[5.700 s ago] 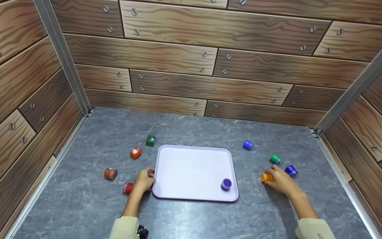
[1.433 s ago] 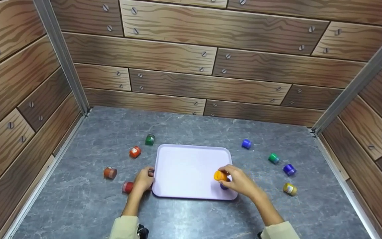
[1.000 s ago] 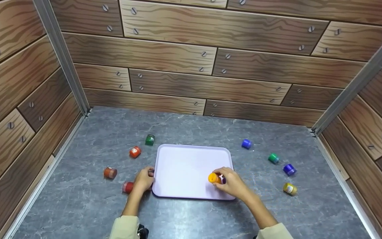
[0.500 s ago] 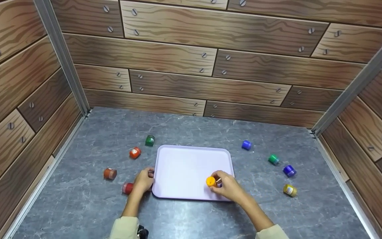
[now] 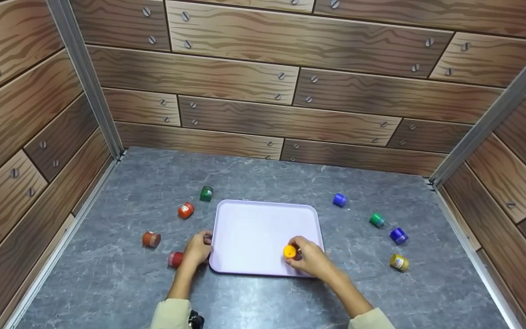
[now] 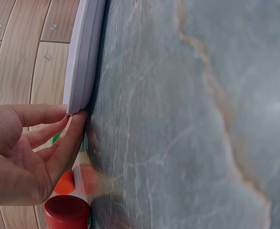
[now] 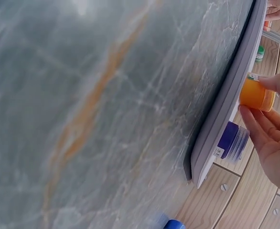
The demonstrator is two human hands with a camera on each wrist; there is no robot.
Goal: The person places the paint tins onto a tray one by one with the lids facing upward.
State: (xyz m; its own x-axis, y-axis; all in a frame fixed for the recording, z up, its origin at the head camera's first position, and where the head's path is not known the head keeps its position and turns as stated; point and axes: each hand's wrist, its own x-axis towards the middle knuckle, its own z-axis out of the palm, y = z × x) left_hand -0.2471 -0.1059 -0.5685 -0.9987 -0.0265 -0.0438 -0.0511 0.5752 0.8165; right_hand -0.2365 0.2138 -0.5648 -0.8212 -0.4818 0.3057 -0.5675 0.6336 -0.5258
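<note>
My right hand pinches an orange paint jar between thumb and fingers, over the right part of a pale lilac tray. In the right wrist view the jar stands upright, its base at or very near the tray surface. Beside it on the tray is a purple paint jar with a clear lid; in the head view my hand mostly hides it. At the tray's left edge, my left hand grips the rim, fingertips on its top and side. A red paint jar lies just left of that hand.
Left of the tray lie a brown jar, an orange-red jar and a dark green jar. On the right are a blue jar, a green jar, a violet-blue jar and a yellow jar. Wood-patterned walls enclose the table.
My right hand has carried the orange jar left from the tabletop to the tray and lowered it beside the purple jar. The yellow jar has come into sight. My left hand stays at the rim.
</note>
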